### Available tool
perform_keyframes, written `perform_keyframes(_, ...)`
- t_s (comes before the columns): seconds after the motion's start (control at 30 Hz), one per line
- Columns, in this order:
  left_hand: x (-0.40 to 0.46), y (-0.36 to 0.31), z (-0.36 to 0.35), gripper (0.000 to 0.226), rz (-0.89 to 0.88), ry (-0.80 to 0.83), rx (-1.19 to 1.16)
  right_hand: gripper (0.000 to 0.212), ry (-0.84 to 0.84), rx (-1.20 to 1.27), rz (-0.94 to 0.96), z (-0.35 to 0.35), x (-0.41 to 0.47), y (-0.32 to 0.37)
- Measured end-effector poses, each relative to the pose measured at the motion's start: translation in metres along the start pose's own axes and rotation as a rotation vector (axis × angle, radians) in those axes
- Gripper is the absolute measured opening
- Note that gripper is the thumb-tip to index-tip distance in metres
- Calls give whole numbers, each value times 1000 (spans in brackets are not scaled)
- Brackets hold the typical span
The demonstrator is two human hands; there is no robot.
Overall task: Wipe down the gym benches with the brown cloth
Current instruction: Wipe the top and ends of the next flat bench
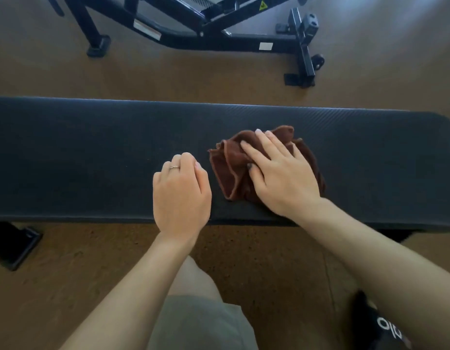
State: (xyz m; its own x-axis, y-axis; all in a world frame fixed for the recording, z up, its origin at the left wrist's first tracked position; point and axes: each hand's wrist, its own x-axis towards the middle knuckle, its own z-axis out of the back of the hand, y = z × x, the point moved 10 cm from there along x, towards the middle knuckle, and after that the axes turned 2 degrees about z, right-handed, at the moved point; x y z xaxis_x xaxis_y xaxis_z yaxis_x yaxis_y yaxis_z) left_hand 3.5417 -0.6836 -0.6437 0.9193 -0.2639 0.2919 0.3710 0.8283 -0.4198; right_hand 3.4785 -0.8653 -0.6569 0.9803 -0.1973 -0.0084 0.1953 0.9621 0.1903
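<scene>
Running left to right across the view, the flat bench sets the line of the wipe: its long axis crosses in front of the person, and the dark pad stretches well off to the left, while its rounded end shows at the right. The left hand comes first, knuckles up and fingers loosely curled, holding nothing, over the pad near the front edge. Just beside it to the right, apart from it, lies the brown cloth, bunched on the pad roughly mid-width. The right hand lies on top of the cloth, fingers fairly straight and spread, pressing it flat against the pad. Being already on the cloth, this hand looks best placed to sweep it along the bench's length.
</scene>
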Motion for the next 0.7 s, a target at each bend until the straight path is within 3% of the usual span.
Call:
perform_keyframes(0.2, 1, 0, 5, 26, 5, -42, -45, 53, -71, -36, -72, -1, 73, 3)
perform_keyframes(0.47, -4, 23, 11, 25, 161, -121, -152, 50, 67, -21, 377, -9, -13, 58)
perform_keyframes(0.7, -6, 20, 9, 26, 174, -109, -141, 53, 115, -169, 518, 3, -96, -33)
